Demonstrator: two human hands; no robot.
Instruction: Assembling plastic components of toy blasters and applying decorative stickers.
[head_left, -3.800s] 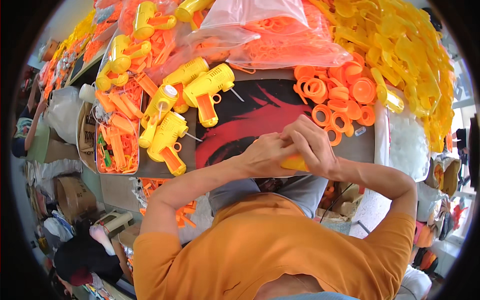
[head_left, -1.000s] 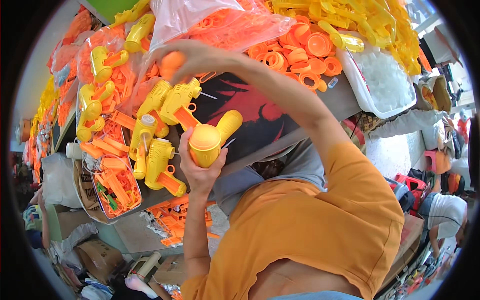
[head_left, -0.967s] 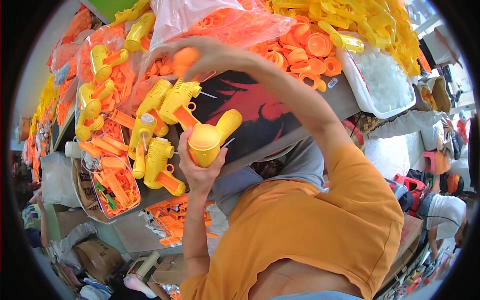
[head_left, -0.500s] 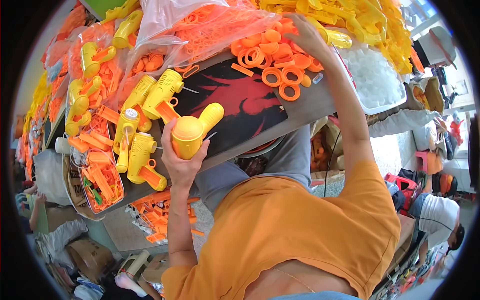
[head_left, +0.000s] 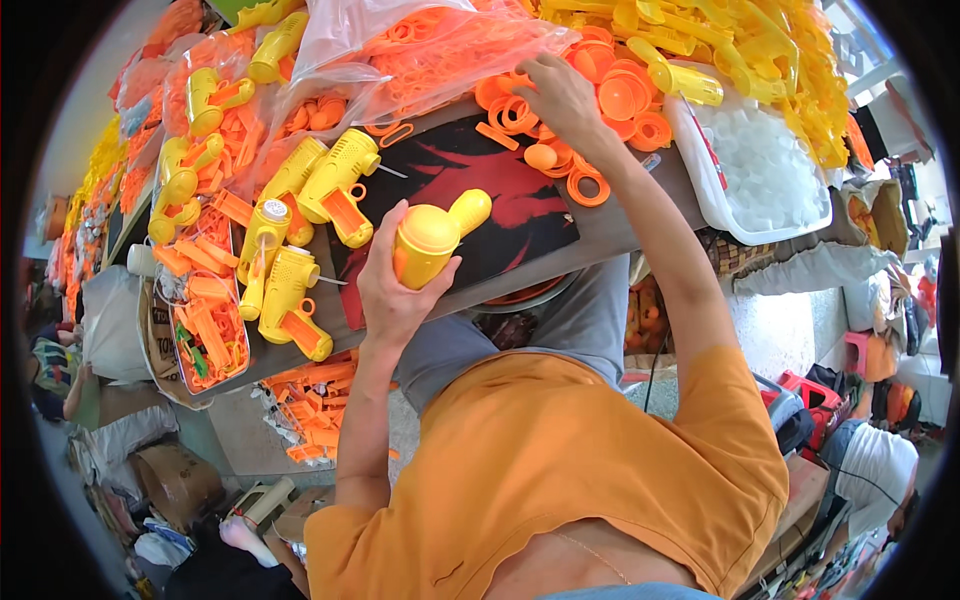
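Note:
My left hand (head_left: 392,290) is closed around a yellow toy hair dryer (head_left: 428,243), lifted over the table's near edge. Its rounded end faces up and its handle points away to the right. My right hand (head_left: 565,100) is stretched over a pile of orange plastic rings and caps (head_left: 622,95), fingers bent and apart among the rings at the pile's left side. I see nothing held in it. Left of the left hand lie several yellow toy hair dryers (head_left: 340,178) with orange handle parts, some with thin metal rods sticking out.
A black mat with a red pattern (head_left: 530,225) covers the table's middle. A white tub of translucent pieces (head_left: 765,170) stands right, below heaped yellow shells (head_left: 750,50). A clear bag of orange parts (head_left: 440,60) lies behind. At left sits a tray of orange pieces (head_left: 215,345).
My right hand has moved left and toward me, from the pile's far side to its left-hand rings. The left hand with the toy hair dryer has shifted slightly right and up in the picture.

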